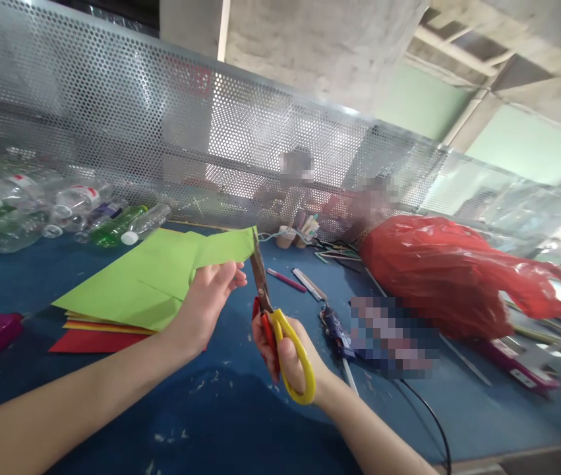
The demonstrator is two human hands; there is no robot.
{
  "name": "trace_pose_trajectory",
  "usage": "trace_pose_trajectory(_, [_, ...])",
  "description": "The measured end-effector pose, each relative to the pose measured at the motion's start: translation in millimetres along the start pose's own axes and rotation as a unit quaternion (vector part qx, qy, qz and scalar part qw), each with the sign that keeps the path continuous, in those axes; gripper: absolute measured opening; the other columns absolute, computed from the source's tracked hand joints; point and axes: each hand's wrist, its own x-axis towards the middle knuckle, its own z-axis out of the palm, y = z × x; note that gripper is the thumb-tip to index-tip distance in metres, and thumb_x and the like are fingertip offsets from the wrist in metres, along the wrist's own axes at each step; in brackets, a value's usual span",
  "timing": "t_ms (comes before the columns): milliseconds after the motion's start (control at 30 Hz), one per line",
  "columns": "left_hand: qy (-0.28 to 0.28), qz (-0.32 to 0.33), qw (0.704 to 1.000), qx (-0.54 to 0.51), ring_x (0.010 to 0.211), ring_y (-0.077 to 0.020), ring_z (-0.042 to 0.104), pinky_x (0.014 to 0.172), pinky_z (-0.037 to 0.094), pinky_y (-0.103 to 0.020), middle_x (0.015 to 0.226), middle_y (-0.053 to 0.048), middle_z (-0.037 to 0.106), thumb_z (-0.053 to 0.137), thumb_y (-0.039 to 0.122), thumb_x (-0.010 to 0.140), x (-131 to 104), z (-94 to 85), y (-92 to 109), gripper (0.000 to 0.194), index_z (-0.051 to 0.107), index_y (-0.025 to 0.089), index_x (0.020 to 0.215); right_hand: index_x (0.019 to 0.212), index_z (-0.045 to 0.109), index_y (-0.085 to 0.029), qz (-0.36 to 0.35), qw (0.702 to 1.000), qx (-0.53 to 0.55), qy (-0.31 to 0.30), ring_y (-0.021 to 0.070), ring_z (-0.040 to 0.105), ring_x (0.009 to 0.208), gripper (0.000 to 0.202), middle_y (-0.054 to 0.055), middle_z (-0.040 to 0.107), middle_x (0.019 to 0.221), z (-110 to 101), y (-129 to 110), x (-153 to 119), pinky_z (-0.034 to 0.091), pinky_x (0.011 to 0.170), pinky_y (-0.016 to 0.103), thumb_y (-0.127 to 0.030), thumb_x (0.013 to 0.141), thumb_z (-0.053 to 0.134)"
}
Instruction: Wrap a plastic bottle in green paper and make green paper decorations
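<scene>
No readable text, the bottle labels (85, 193) seemingly too blurry.

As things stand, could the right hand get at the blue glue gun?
Probably, though not freely: nothing seems to block the glue gun, but the right hand holds scissors.

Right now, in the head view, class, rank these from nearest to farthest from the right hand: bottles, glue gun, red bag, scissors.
From the right hand:
1. Scissors, in its grip.
2. Glue gun, just to its right.
3. Red bag, farther right and back.
4. Bottles, far left, at the back.
</scene>
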Motion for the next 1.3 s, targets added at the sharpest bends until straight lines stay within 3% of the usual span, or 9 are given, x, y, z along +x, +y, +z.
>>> trace_pose_trajectory(100, [0.051, -0.006, 0.997, -0.052, 0.07, -0.0133, 0.058, 0.081, 0.047, -0.032, 0.062, 0.001, 0.059, 0.074, 0.038, 0.07, -1, 10.7, 17, 0.029, 0.059, 0.017, 0.058, 0.083, 0.047, -0.018, 0.013, 1.0, -0.006, -0.018, 0.0049, 0.037, 0.037, 0.068, -0.008, 0.037, 0.055, 3, 1, 0, 0.035, 0.033, 0.017, -0.084, 0.07, 0.038])
trace_pose_trajectory(233, [0.112, -0.025, 0.991, -0.075, 0.063, -0.01, 0.059, 0.075, 0.049, -0.026, 0.058, 0.003, 0.062, 0.077, 0.027, 0.067, -8, 16.1, 29, 0.018, 0.065, 0.016, 0.058, 0.084, 0.044, -0.019, 0.011, 0.999, -0.005, -0.031, 0.0052, 0.039, 0.038, 0.068, -0.007, 0.039, 0.059, 7, 4, 0, 0.036, 0.033, 0.018, -0.085, 0.069, 0.036])
trace_pose_trajectory(367, [0.105, -0.064, 0.988, -0.098, 0.068, -0.0096, 0.063, 0.075, 0.051, -0.023, 0.063, 0.002, 0.067, 0.078, 0.022, 0.067, -15, 17.1, 29, 0.011, 0.07, 0.016, 0.064, 0.093, 0.042, -0.021, -0.021, 0.999, 0.009, -0.023, 0.0056, 0.036, 0.04, 0.061, -0.006, 0.037, 0.065, 12, 6, -1, 0.039, 0.036, 0.02, -0.08, 0.076, 0.035])
trace_pose_trajectory(600, [0.098, -0.115, 0.983, -0.104, 0.076, -0.0112, 0.066, 0.079, 0.053, -0.023, 0.071, -0.003, 0.071, 0.078, 0.025, 0.068, -23, 19.8, 26, 0.014, 0.073, 0.013, 0.072, 0.107, 0.04, -0.022, -0.063, 0.997, -0.031, -0.039, 0.0133, 0.042, 0.063, 0.058, 0.0, 0.039, 0.079, 11, 4, -1, 0.051, 0.059, 0.03, -0.073, 0.083, 0.031])
trace_pose_trajectory(1300, [0.078, -0.131, 0.983, -0.103, 0.076, -0.0115, 0.066, 0.079, 0.053, -0.023, 0.073, -0.002, 0.073, 0.079, 0.028, 0.067, -28, 21.5, 23, 0.015, 0.074, 0.015, 0.072, 0.098, 0.042, -0.023, -0.07, 0.998, -0.002, 0.002, 0.0146, 0.038, 0.061, 0.056, 0.001, 0.036, 0.076, 15, -4, 1, 0.051, 0.058, 0.033, -0.075, 0.081, 0.033])
